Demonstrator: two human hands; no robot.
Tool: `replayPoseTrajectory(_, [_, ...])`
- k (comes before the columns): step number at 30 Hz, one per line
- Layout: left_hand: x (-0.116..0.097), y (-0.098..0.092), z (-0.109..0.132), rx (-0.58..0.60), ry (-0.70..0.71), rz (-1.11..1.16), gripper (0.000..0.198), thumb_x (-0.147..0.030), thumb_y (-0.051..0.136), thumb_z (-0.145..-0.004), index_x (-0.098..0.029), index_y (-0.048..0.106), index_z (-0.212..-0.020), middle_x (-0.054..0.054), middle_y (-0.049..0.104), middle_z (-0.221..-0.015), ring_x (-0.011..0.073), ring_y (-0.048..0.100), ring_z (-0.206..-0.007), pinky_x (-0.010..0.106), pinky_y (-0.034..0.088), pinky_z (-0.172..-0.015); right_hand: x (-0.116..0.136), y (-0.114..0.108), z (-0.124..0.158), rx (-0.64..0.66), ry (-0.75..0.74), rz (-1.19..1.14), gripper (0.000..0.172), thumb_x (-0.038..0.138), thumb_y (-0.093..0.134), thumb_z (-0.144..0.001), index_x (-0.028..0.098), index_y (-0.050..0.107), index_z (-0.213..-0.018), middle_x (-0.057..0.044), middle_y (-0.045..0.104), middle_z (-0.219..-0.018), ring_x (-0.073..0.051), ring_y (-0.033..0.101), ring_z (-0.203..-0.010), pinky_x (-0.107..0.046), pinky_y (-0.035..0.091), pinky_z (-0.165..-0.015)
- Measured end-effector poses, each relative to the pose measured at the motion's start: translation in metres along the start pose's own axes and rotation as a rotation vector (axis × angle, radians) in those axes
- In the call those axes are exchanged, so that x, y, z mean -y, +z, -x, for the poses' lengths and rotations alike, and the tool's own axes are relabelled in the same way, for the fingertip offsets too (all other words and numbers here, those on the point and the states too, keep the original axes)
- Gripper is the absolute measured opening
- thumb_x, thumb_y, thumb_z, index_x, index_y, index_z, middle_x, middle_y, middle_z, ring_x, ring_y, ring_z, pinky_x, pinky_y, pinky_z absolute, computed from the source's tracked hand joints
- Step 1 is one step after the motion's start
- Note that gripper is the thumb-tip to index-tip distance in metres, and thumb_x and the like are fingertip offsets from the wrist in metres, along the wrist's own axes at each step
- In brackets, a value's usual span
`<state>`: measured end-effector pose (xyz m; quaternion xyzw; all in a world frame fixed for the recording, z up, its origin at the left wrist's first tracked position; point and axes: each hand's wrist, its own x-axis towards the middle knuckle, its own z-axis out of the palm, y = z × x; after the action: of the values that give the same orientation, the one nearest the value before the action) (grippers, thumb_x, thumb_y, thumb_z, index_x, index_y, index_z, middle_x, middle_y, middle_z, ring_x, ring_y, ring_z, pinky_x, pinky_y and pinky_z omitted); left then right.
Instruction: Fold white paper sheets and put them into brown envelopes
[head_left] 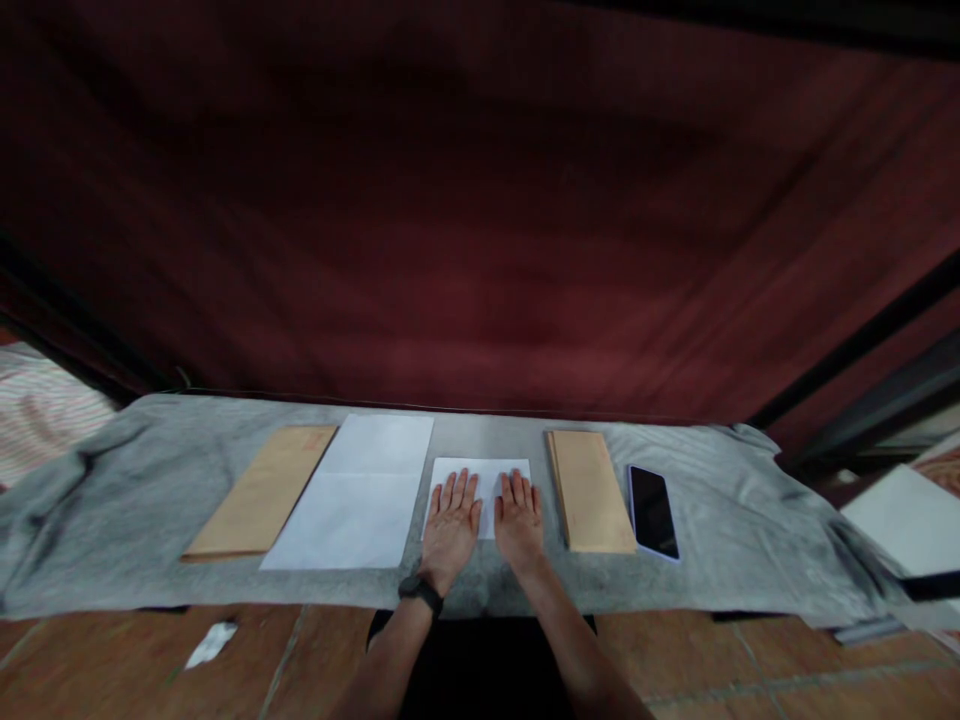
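My left hand (451, 522) lies flat, fingers stretched out, on the left half of a white sheet of paper (486, 482). Flat on the right half of that sheet rests my right hand (518, 517), its fingers also extended. The sheet is smaller than the larger white paper (352, 500) to its left, which has a crease across it. Beyond that paper lies a stack of brown envelopes (262, 490). To the right of my right hand is another stack of brown envelopes (594, 492), narrower than the left one.
A phone (653, 511) with a dark screen lies right of the narrower envelopes. Grey cloth (720, 510) covers the long table, with a dark red curtain (480, 250) behind it. A white scrap (211, 643) is on the tiled floor (337, 650).
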<state>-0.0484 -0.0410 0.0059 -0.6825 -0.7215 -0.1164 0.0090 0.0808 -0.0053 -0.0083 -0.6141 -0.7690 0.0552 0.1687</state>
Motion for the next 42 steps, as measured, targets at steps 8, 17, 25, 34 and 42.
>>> replayPoseTrajectory(8, [0.002,0.003,0.000,0.059,0.059,-0.073,0.062,-0.013,0.034,-0.090,-0.018,0.033,-0.152,0.007,0.033,-0.159,0.0244,0.019,-0.150,0.048,0.017,-0.122,0.031,0.005,-0.024,0.038,-0.309,-0.068,0.045,0.028,0.031,-0.104,0.018,0.048,-0.144,-0.009,0.046,-0.150,-0.019,0.038,-0.141,-0.040,0.027,-0.117])
replayPoseTrajectory(17, [-0.003,0.013,-0.005,-0.050,-0.064,0.003,0.055,-0.030,0.030,-0.098,-0.017,0.035,-0.151,0.010,0.032,-0.159,0.0232,0.024,-0.149,0.048,0.021,-0.121,-0.021,0.005,-0.022,-0.005,-0.187,0.054,0.051,0.033,0.039,-0.102,0.019,0.038,-0.150,-0.012,0.034,-0.157,-0.025,0.031,-0.145,-0.046,0.023,-0.117])
replayPoseTrajectory(25, [-0.012,0.018,-0.039,-0.018,0.007,0.062,0.051,-0.032,0.031,-0.099,-0.022,0.041,-0.148,0.004,0.038,-0.156,0.0224,0.025,-0.148,0.047,0.020,-0.121,-0.023,0.006,-0.021,-0.022,-0.181,0.076,0.050,0.031,0.037,-0.102,0.019,0.039,-0.150,-0.012,0.034,-0.157,-0.026,0.032,-0.145,-0.046,0.021,-0.118])
replayPoseTrajectory(34, [0.008,0.013,-0.034,-0.062,-0.073,0.018,0.056,-0.035,0.028,-0.100,-0.009,0.038,-0.149,0.013,0.036,-0.156,0.0241,0.026,-0.148,0.044,0.021,-0.121,-0.021,0.005,-0.021,-0.066,-0.158,0.068,0.050,0.036,0.042,-0.100,0.020,0.044,-0.148,-0.014,0.031,-0.158,-0.029,0.029,-0.146,-0.047,0.023,-0.117])
replayPoseTrajectory(42, [0.008,0.007,0.027,-0.064,0.133,0.027,0.050,-0.041,0.036,-0.099,-0.032,0.039,-0.149,0.001,0.037,-0.157,0.0259,0.026,-0.148,0.053,0.022,-0.120,-0.022,0.005,-0.020,-0.073,-0.160,0.068,0.050,0.034,0.043,-0.100,0.020,0.043,-0.148,-0.015,0.032,-0.158,-0.030,0.033,-0.144,-0.048,0.024,-0.116])
